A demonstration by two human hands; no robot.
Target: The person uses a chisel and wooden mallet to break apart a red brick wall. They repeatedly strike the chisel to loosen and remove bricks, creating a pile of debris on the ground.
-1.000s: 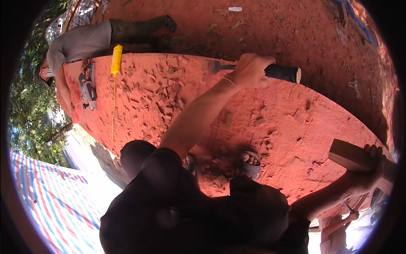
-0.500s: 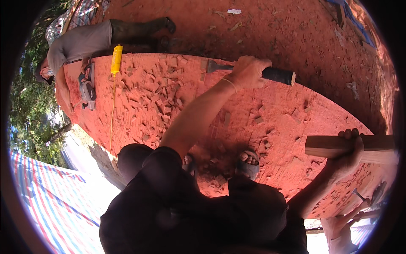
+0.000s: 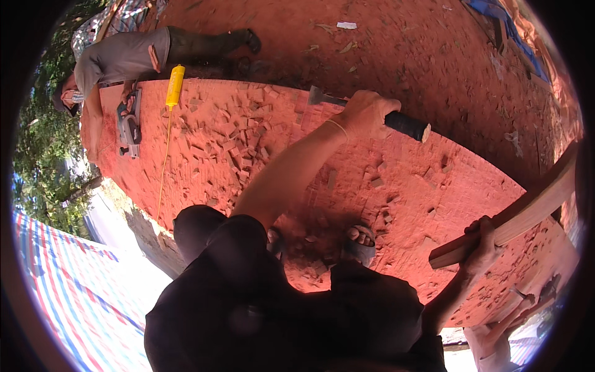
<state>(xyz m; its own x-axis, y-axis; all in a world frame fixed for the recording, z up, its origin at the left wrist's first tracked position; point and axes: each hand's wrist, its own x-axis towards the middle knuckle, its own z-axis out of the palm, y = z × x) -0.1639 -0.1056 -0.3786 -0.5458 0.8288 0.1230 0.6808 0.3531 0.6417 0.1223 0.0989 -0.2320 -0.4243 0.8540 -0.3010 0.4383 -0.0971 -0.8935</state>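
My left hand (image 3: 370,116) is closed around a chisel (image 3: 406,126) at the far edge of a broad reddish wooden slab (image 3: 297,161). The chisel's flat metal blade points left, and its black-wrapped handle sticks out to the right of my fist. On the right, my right hand (image 3: 482,249) grips a thick squared length of wood (image 3: 527,214). That wood is raised at a slant over the slab, its lower end toward me and its other end up at the right. My sandalled feet stand on the slab among wood chips.
Several loose chips (image 3: 238,133) litter the slab. Left lie a power planer (image 3: 128,127) under a co-worker's hand and a yellow chalk-line-like bottle (image 3: 175,87) with a cord. That co-worker (image 3: 121,56) bends over the edge; another person's arm (image 3: 505,319) holds a hammer-like tool at lower right.
The squared wood has swung from level to a slant, its right end higher. My right hand has moved down and left. My left hand with the chisel has shifted only slightly.
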